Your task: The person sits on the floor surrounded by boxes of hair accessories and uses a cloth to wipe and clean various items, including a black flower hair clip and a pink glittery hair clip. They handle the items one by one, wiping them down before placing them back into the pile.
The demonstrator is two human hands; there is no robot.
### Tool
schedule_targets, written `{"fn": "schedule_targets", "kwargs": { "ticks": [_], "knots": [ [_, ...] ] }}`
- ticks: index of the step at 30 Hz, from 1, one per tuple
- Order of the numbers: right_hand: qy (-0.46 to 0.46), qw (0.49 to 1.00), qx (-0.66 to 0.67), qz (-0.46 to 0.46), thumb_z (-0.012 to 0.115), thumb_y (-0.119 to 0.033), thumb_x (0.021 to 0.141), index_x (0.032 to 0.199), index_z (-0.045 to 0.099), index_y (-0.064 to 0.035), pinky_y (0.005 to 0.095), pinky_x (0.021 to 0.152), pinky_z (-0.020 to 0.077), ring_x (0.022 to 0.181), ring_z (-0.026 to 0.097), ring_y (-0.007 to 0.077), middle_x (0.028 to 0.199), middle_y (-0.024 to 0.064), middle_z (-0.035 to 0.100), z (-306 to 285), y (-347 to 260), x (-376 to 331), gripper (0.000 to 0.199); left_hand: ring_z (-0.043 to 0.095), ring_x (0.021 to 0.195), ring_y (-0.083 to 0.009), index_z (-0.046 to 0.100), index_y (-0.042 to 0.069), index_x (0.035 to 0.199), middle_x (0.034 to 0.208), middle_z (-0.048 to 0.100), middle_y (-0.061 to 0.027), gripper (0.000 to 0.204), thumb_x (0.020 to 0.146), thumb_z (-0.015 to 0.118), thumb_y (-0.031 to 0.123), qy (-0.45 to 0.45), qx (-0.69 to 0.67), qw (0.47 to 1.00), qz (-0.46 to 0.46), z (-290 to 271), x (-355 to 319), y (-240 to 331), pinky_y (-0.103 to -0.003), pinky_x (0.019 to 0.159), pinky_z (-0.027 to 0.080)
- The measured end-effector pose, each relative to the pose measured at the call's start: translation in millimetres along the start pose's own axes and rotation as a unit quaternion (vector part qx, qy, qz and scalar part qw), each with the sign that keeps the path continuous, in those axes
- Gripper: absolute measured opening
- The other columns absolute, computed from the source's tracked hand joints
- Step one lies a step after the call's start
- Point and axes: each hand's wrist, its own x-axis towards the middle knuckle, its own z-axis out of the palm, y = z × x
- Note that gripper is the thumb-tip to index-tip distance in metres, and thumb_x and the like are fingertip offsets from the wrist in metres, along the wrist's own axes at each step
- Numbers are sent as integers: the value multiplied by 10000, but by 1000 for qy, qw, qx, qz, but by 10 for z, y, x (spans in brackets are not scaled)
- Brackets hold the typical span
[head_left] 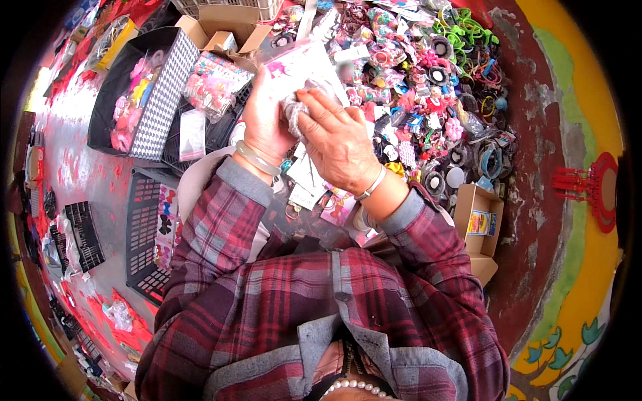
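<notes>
Left hand (266,117) grips a clear plastic bag (294,59), probably bracing it, while right hand (341,144), fingers closed, presses grey cloth (292,112) between both hands, just beside piled hair accessories (428,100).

You have one view here, from the left of two wide fisheye cameras worn side by side on your head. It faces steeply down over the front of your plaid shirt (287,281), which sits close to the lens and fills the lower middle. Beyond the shirt, farther out, come your left hand (263,113) and right hand (342,150). The wide field also reaches the floor (114,220) left of the shirt and a yellow painted surface (582,80) right of it.
</notes>
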Motion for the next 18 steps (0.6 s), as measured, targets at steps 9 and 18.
{"fn": "schedule_targets", "kwargs": {
  "ticks": [9, 18],
  "knots": [
    [105, 987, -15, 123, 581, -138, 759, 1103, 556, -66, 453, 912, 355, 1197, 422, 322, 1278, 166, 460, 121, 421, 64, 352, 509, 1114, -195, 473, 29, 1219, 1202, 536, -88, 360, 955, 401, 263, 10, -28, 999, -43, 79, -20, -261, -347, 1000, 365],
    [35, 995, 58, 77, 592, -80, 692, 1084, 545, -51, 411, 834, 392, 1172, 445, 303, 1231, 137, 481, 129, 45, -3, 396, 544, 1052, -235, 457, 3, 1228, 1161, 555, -120, 403, 955, 389, 292, 32, -25, 999, 6, -34, 40, -72, -374, 949, 409]
  ]
}}
